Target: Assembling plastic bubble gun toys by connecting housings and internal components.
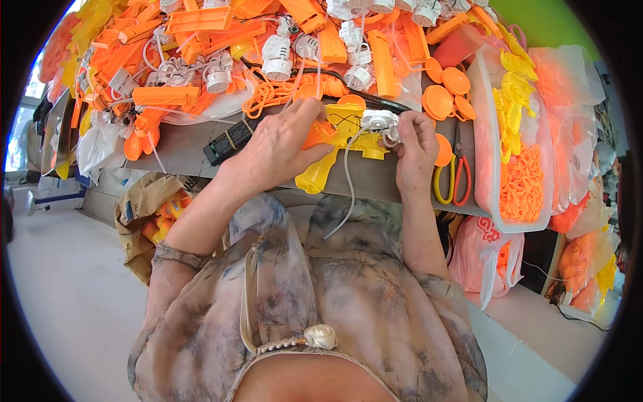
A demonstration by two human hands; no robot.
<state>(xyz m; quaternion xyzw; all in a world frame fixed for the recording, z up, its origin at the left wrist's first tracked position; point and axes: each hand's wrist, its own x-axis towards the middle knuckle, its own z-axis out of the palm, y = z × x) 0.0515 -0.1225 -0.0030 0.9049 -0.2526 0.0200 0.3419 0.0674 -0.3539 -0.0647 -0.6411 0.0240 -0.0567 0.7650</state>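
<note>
My left hand (281, 144) is closed around a small orange plastic part (319, 134), its fingers over the near left edge of a yellow plastic toy-gun shell half (313, 175). The shell lies open-side up at the table's front edge, with thin dark wires inside. A white plastic gear unit (379, 120) sits at the shell's right end. My right hand (416, 151) pinches the right side of that unit with thumb and fingers. A thin white tube (348, 175) hangs from the shell over the table edge. Whatever lies under my left palm is hidden.
Orange shell parts (201, 20) and several white gear units (276, 57) are heaped at the back. Scissors (454, 177) and orange discs (438, 102) lie to the right, beside a clear bin (492, 194) of orange and yellow pieces. A paper bag (134, 208) stands lower left.
</note>
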